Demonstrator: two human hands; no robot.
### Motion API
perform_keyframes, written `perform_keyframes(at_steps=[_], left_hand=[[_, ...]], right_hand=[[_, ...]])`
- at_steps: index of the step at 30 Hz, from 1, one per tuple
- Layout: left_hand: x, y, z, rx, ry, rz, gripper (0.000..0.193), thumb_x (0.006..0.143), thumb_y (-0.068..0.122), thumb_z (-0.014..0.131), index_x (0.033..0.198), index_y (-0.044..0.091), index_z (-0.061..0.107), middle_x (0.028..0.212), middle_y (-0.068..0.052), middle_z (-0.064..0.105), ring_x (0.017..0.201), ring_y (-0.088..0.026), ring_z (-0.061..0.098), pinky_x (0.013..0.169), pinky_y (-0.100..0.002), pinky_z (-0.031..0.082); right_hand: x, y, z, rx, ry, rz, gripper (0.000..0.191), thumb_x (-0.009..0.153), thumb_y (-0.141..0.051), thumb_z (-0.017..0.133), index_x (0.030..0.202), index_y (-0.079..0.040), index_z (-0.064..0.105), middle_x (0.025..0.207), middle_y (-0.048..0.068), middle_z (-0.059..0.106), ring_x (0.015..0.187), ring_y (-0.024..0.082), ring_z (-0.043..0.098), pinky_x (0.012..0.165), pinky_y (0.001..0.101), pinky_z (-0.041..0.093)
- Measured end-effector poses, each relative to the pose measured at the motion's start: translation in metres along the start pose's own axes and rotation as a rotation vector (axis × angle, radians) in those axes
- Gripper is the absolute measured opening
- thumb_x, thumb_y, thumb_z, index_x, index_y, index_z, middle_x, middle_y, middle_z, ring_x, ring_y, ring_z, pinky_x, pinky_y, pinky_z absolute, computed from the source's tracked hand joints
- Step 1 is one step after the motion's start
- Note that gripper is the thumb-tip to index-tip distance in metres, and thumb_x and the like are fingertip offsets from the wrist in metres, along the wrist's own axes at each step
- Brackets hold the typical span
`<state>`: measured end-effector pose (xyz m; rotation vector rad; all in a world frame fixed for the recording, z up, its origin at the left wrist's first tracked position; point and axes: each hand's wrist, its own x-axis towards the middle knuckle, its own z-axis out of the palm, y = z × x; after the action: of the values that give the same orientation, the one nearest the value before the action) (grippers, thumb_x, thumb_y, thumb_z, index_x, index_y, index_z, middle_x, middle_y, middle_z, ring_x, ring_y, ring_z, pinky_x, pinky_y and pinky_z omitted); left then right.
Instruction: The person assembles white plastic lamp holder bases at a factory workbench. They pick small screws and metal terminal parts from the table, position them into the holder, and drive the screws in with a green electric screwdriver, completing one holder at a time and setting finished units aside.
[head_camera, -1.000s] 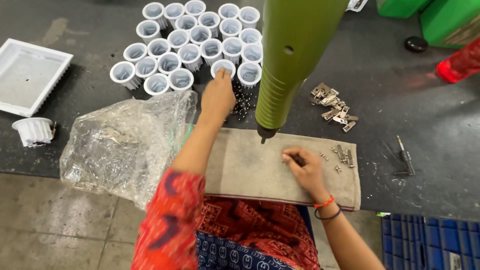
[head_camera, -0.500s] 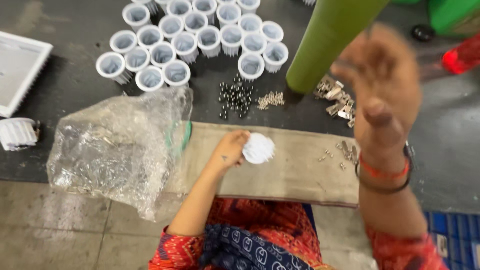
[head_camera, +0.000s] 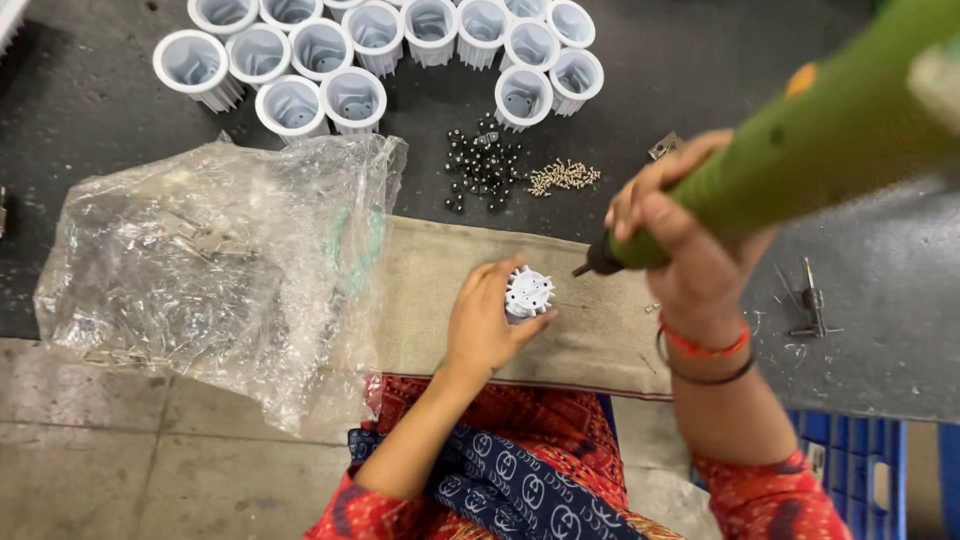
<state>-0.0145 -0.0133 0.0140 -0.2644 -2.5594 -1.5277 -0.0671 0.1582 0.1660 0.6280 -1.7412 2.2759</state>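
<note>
My left hand (head_camera: 484, 322) grips a small white finned plastic housing (head_camera: 528, 293), held upright on the beige cloth pad (head_camera: 440, 270). My right hand (head_camera: 690, 235) is wrapped around the lower end of a green hanging power screwdriver (head_camera: 810, 140). Its dark tip (head_camera: 590, 265) points down-left, just right of the housing and a little apart from it. A red and a dark bangle sit on my right wrist.
Several white finned housings (head_camera: 350, 95) stand grouped at the back. Black screws (head_camera: 482, 165) and a heap of brass screws (head_camera: 563, 177) lie behind the pad. A crumpled clear plastic bag (head_camera: 220, 270) fills the left. A loose bit (head_camera: 808, 300) lies at right.
My right hand came down from in front of the camera and took hold of the green screwdriver, bringing its tip beside the housing. My left hand stood the housing upright on the pad.
</note>
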Motion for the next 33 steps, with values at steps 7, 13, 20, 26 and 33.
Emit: perform_keyframes(at_steps=[7, 13, 20, 26, 33], left_hand=[[0.003, -0.021, 0.008, -0.056, -0.163, 0.153, 0.075, 0.071, 0.030, 0.086, 0.135, 0.006, 0.058, 0.125, -0.015, 0.068, 0.121, -0.036, 0.061, 0.105, -0.046, 0.046], [0.002, -0.023, 0.009, -0.062, -0.155, 0.179, 0.081, 0.071, 0.031, 0.086, 0.140, 0.004, 0.055, 0.127, -0.015, 0.067, 0.121, -0.036, 0.060, 0.107, -0.046, 0.046], [0.003, -0.024, -0.005, -0.108, -0.168, 0.218, 0.079, 0.071, 0.028, 0.084, 0.139, 0.002, 0.055, 0.134, -0.022, 0.062, 0.127, -0.040, 0.056, 0.109, -0.047, 0.043], [0.025, -0.049, -0.037, 0.005, 0.139, 0.154, 0.035, 0.093, 0.006, 0.062, 0.128, 0.004, 0.065, 0.136, -0.015, 0.066, 0.129, -0.036, 0.062, 0.113, -0.043, 0.049], [0.079, -0.076, -0.045, 0.429, 0.128, 0.126, 0.017, 0.092, 0.011, 0.070, 0.107, 0.005, 0.074, 0.106, -0.011, 0.068, 0.102, -0.034, 0.061, 0.089, -0.045, 0.053]], right_hand=[[-0.054, 0.037, -0.005, 0.059, 0.102, -0.002, 0.023, 0.102, 0.003, 0.062, 0.116, -0.005, 0.046, 0.084, 0.011, 0.059, 0.073, 0.020, 0.060, 0.077, 0.0380, 0.055], [-0.063, 0.041, -0.005, 0.025, 0.092, -0.003, 0.023, 0.102, 0.003, 0.062, 0.117, -0.005, 0.046, 0.085, 0.011, 0.059, 0.073, 0.020, 0.060, 0.078, 0.0376, 0.055], [-0.064, 0.047, -0.005, -0.018, 0.070, 0.004, 0.024, 0.102, 0.005, 0.061, 0.117, -0.005, 0.046, 0.085, 0.010, 0.058, 0.072, 0.020, 0.060, 0.077, 0.0370, 0.055], [-0.066, 0.050, -0.002, -0.020, 0.061, 0.019, 0.026, 0.101, 0.006, 0.060, 0.118, -0.007, 0.045, 0.087, 0.010, 0.058, 0.074, 0.019, 0.060, 0.078, 0.0360, 0.055], [-0.058, 0.039, -0.004, 0.005, 0.069, 0.010, 0.024, 0.101, 0.006, 0.061, 0.117, -0.004, 0.047, 0.084, 0.012, 0.058, 0.070, 0.020, 0.060, 0.075, 0.0367, 0.056]])
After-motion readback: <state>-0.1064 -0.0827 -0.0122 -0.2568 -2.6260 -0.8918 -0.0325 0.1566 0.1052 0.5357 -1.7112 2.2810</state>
